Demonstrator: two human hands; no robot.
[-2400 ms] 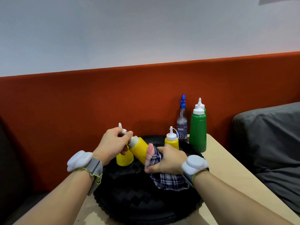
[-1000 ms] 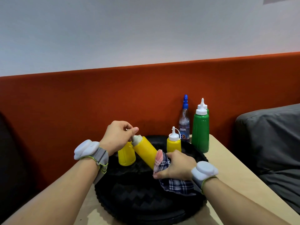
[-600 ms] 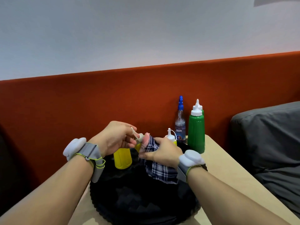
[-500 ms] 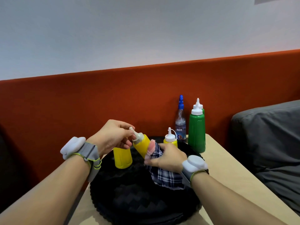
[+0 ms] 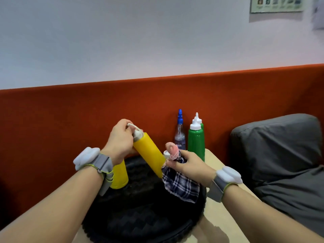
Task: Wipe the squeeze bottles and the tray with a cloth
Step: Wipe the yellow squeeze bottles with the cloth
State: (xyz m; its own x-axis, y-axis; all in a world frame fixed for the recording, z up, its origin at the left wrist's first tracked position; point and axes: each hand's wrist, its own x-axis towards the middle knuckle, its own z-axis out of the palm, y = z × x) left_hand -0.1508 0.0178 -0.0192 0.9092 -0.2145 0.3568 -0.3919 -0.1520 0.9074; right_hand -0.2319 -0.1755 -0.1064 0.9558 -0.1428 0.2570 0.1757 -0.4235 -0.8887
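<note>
Two grips are used: the tilted bottle is pinched at its cap by the left hand, the cloth by the right hand; full-length strokes are advised.

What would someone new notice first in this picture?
A tilted yellow squeeze bottle at centre, its cap end gripped by the left hand, its base met by a checked cloth in the right hand, above the black tray. Behind, green bottles stand by the orange backrest.

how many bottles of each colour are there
yellow bottles: 2
green bottles: 2
clear bottle with blue cap: 1
total: 5, plus a white cap behind the right hand, its body hidden
</note>
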